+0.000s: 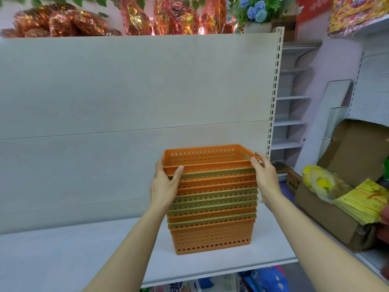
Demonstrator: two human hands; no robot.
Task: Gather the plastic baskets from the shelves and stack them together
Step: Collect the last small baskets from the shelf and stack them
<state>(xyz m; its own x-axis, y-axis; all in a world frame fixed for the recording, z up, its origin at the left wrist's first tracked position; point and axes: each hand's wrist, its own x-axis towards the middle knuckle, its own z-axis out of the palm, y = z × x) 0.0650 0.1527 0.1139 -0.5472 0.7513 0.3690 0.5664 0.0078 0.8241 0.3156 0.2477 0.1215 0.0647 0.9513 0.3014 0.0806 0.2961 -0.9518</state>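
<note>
Gripping perforated orange-and-olive baskets (212, 199) (nested) both-handed.

- A pale grey shelf (84, 249) runs across the lower half of the view, backed by a plain pale panel
- A stack of nested plastic baskets (212, 211), orange and olive-green in turn, stands upright on the shelf toward its right end, near the front edge
- The bottom basket (212, 239), orange with perforated walls, rests directly on the shelf board
- A slotted upright post (273, 114) borders the shelf on the right
</note>
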